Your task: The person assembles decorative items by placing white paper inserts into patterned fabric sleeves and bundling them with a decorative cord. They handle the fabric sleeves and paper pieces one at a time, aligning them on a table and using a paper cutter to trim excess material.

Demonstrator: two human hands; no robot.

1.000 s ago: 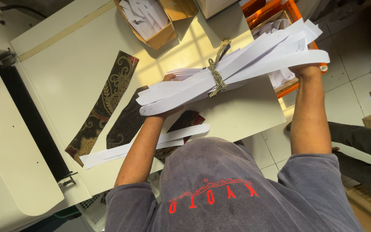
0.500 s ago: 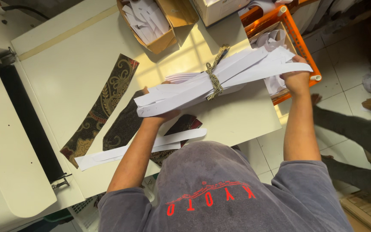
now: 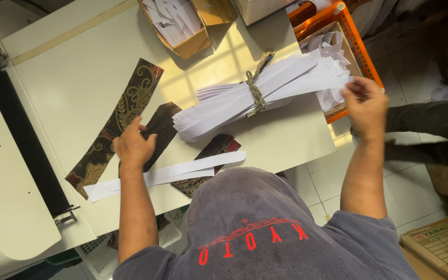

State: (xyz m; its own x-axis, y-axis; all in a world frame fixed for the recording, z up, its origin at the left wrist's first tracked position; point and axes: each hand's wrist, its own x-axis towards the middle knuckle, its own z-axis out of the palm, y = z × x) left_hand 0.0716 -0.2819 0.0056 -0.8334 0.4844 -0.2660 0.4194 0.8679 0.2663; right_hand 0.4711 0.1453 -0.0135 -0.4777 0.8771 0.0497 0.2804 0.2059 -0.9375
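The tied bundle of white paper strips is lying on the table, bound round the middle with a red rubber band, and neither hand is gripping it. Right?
Not quite. The head view shows the bundle of white paper strips bound with a patterned dark-and-gold fabric tie, not a red rubber band. The rest holds: it lies on the table, and neither the left hand nor the right hand grips it.

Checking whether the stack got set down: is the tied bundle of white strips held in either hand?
No, the bundle lies on the table, both hands off it.

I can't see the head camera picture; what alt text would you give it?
Seen from above, a person's left hand hovers over dark patterned fabric strips on a cream table, while the right hand reaches toward a bundle of long white paper strips tied with patterned cord. A cardboard box of white paper pieces sits beyond.
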